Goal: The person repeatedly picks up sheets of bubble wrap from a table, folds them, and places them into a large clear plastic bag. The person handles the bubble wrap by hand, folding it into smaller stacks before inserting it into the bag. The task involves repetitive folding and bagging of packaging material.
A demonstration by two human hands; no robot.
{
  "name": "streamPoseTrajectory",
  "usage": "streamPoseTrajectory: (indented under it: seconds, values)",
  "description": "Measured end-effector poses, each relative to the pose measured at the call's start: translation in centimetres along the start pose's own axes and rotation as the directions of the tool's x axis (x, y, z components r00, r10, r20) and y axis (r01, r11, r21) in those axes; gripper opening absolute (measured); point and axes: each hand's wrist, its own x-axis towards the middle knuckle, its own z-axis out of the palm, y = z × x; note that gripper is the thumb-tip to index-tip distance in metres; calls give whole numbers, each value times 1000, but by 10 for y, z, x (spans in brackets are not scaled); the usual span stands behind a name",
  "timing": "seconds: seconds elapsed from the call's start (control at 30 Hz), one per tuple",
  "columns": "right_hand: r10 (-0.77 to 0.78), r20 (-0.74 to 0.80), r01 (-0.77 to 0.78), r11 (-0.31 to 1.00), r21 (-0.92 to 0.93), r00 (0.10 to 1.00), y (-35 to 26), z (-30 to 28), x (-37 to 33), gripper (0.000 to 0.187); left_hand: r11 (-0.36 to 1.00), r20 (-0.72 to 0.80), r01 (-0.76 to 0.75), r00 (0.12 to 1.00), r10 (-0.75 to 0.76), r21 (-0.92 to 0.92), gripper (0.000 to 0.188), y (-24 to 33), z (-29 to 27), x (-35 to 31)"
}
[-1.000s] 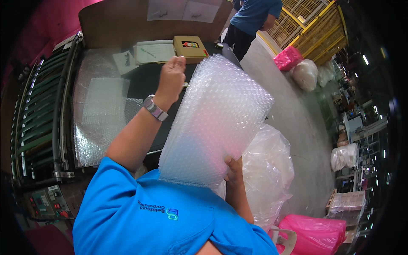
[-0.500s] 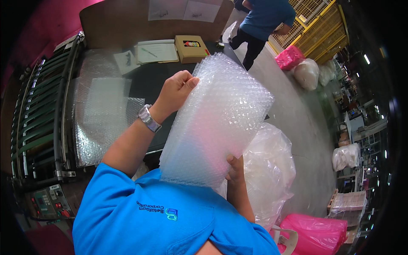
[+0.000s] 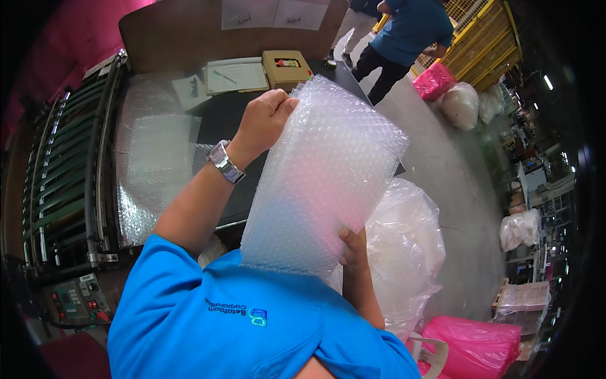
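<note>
A stack of clear bubble wrap sheets [image 3: 325, 170] is held up in front of my chest, tilted, with pink and blue showing faintly through it. My left hand [image 3: 267, 120], a metal watch on its wrist, is closed on the upper left edge of the stack. At the lower right edge my right hand [image 3: 353, 247] grips with the thumb in front; its other fingers are hidden behind the sheets. More bubble wrap [image 3: 154, 151] lies flat on the dark table [image 3: 237, 120] to the left.
Papers with a pen [image 3: 237, 76] and a cardboard box [image 3: 287, 69] lie at the table's back. A roller conveyor [image 3: 66, 164] runs along the left. Large plastic bags [image 3: 404, 246] and a pink bundle [image 3: 473, 344] sit at the right. A person in blue [image 3: 410, 38] stands beyond the table.
Both hands keep their grip on the bubble wrap, which has shifted only slightly. The person in blue has moved to the right, and more of a second person shows behind.
</note>
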Motion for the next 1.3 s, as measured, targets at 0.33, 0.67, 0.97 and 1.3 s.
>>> streamPoseTrajectory:
  seconds: [0.33,0.67,0.97,1.3]
  values:
    - [23,-19,-21,991,132,1000,-10,2,-6,82,898,-66,247,955,-289,-365,21,1,-9,-12]
    - [-56,-19,56,998,-9,998,-11,15,-1,86,991,162,-116,981,103,72,27,-6,0,-26]
    - [15,-23,-12,992,124,1000,-5,-7,-7,77,792,-67,307,915,-399,-529,24,-28,-11,-24]
    - [-57,-1,57,998,3,998,-11,11,-4,83,995,236,-21,971,44,-98,27,8,-2,-26]
